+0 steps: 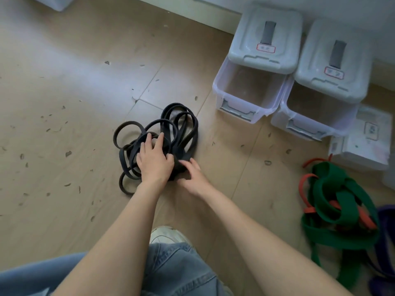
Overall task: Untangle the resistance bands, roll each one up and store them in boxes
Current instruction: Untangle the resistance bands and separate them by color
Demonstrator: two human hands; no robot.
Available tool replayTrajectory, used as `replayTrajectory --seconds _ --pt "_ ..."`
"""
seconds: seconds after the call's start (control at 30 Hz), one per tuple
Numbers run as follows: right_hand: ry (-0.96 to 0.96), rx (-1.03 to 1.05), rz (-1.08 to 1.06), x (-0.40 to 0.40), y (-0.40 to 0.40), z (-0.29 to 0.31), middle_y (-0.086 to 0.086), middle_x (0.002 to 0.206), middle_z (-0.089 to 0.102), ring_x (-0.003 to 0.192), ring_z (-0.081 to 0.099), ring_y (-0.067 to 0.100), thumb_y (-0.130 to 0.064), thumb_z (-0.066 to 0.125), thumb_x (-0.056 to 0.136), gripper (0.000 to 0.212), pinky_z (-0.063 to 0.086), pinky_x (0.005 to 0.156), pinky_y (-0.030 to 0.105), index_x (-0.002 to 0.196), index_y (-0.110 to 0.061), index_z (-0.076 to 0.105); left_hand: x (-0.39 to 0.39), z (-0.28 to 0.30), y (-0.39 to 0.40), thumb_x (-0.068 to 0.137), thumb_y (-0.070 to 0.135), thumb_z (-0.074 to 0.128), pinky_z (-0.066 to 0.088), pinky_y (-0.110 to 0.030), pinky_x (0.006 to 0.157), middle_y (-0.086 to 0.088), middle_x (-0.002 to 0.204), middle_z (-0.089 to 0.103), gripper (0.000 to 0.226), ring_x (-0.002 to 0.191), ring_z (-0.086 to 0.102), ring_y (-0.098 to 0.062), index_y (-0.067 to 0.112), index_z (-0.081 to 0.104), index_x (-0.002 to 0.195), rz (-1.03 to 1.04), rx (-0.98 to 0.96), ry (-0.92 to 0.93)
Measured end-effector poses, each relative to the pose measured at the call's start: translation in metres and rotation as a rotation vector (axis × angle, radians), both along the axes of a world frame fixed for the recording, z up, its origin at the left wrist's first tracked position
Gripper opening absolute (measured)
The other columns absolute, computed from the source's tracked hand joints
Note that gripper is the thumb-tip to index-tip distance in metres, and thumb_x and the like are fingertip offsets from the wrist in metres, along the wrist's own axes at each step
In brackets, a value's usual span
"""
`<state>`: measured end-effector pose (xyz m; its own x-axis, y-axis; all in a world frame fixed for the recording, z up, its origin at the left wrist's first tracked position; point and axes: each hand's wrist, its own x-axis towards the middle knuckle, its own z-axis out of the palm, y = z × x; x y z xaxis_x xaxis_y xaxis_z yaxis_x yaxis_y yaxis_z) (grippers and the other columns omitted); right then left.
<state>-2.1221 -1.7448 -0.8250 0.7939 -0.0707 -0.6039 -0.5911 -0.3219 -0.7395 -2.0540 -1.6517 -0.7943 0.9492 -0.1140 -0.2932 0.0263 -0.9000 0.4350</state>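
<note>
A tangle of black resistance bands [179,122] lies in loops on the wooden floor in front of me. My left hand [155,161] rests flat on the tangle's middle with its fingers spread. My right hand [193,177] holds the thick dark bunch at the tangle's near right side between fingers and thumb. Two clear storage boxes stand at the upper right, the left box [241,107] and the right box [310,124], both with nothing inside and grey lids pushed back. A second heap of green bands [333,199] mixed with red bands [303,182] lies at the right.
A third box [367,139] with its lid on stands behind the green heap. A purple band [386,218] shows at the right edge. My jeans-clad knee [177,272] and a white shoe [166,235] are close below. A wall runs along the top.
</note>
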Motion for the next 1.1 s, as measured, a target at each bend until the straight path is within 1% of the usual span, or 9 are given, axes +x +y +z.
replayTrajectory --seconds 0.17,0.43,0.57,0.63,0.73,0.83,0.9,0.97,1.1 --pt "-0.006 -0.167 -0.05 -0.022 -0.019 0.015 0.011 0.148 0.031 0.122 0.048 0.031 -0.004 0.047 0.088 0.058 0.032 0.1 0.026 0.143 -0.017 0.034 -0.022 0.023 -0.016 0.09 0.014 0.047 0.01 -0.043 0.114 -0.011 0.156 0.013 0.057 0.142 0.012 -0.03 0.013 0.029 0.144 0.061 0.034 0.0" --pt "0.015 -0.399 -0.259 -0.112 -0.108 0.068 0.008 0.131 0.049 0.114 0.05 0.024 -0.007 0.049 0.089 0.039 0.036 0.09 0.024 0.128 -0.011 0.05 -0.068 0.037 -0.091 0.09 0.016 0.046 0.031 -0.04 0.102 -0.012 0.144 0.036 0.044 0.127 0.039 -0.034 0.011 0.045 0.134 -0.124 -0.026 0.148" --pt "-0.079 -0.911 -0.371 -0.183 -0.17 0.09 0.012 0.13 0.045 0.119 0.039 0.031 -0.012 0.053 0.087 0.033 0.033 0.101 0.04 0.12 -0.009 0.054 -0.103 0.046 -0.132 0.091 0.015 0.046 0.033 -0.037 0.105 -0.015 0.14 0.04 0.044 0.124 0.043 -0.031 0.007 0.045 0.134 -0.395 -0.104 0.209" --pt "0.113 -1.03 -0.357 -0.204 -0.199 0.089 0.013 0.145 0.031 0.131 0.028 0.034 -0.026 0.059 0.087 0.047 0.026 0.106 0.044 0.131 -0.015 0.045 -0.122 0.05 -0.144 0.09 0.014 0.047 0.035 -0.039 0.103 -0.015 0.138 0.041 0.044 0.119 0.047 -0.033 0.006 0.045 0.133 -0.513 -0.103 0.208" --pt "0.365 -0.683 -0.472 -0.224 -0.231 0.086 0.017 0.149 0.025 0.132 0.03 0.037 -0.039 0.071 0.079 0.074 0.031 0.102 0.042 0.138 -0.022 0.031 -0.151 0.062 -0.157 0.089 0.012 0.048 0.036 -0.035 0.101 -0.014 0.136 0.042 0.043 0.116 0.049 -0.032 0.007 0.047 0.131 -0.588 -0.093 0.183" --pt "0.197 -0.537 -0.572 -0.222 -0.227 0.079 0.011 0.116 0.053 0.113 0.047 0.031 -0.025 0.073 0.075 0.048 0.035 0.08 0.032 0.11 -0.017 0.042 -0.164 0.065 -0.154 0.088 0.012 0.049 0.037 -0.031 0.098 -0.013 0.135 0.043 0.044 0.116 0.049 -0.029 0.008 0.046 0.132 -0.616 -0.095 0.194" --pt "0.082 -0.473 -0.689 -0.222 -0.223 0.095 0.004 0.098 0.053 0.095 0.053 0.029 -0.022 0.071 0.074 0.037 0.043 0.076 0.037 0.092 -0.019 0.039 -0.176 0.075 -0.161 0.088 0.014 0.052 0.036 -0.031 0.097 -0.013 0.136 0.043 0.048 0.115 0.05 -0.026 0.01 0.042 0.135 -0.635 -0.128 0.198" --pt "-0.07 -0.257 -0.756 -0.219 -0.224 0.125 0.002 0.088 0.05 0.077 0.051 0.021 -0.017 0.066 0.077 0.029 0.05 0.064 0.03 0.081 -0.021 0.038 -0.184 0.092 -0.169 0.088 0.017 0.057 0.034 -0.029 0.099 -0.011 0.14 0.041 0.054 0.123 0.045 -0.023 0.015 0.037 0.138 -0.641 -0.277 0.253" --pt "-0.252 0.107 -0.763 -0.222 -0.232 0.219 -0.001 0.069 0.043 0.059 0.04 0.013 -0.008 0.048 0.082 0.015 0.035 0.047 0.021 0.076 -0.02 0.041 -0.182 0.151 -0.178 0.076 0.048 0.066 0.038 -0.044 0.106 -0.005 0.146 0.036 0.082 0.13 0.041 -0.022 0.031 0.021 0.142 -0.468 -0.789 0.571"
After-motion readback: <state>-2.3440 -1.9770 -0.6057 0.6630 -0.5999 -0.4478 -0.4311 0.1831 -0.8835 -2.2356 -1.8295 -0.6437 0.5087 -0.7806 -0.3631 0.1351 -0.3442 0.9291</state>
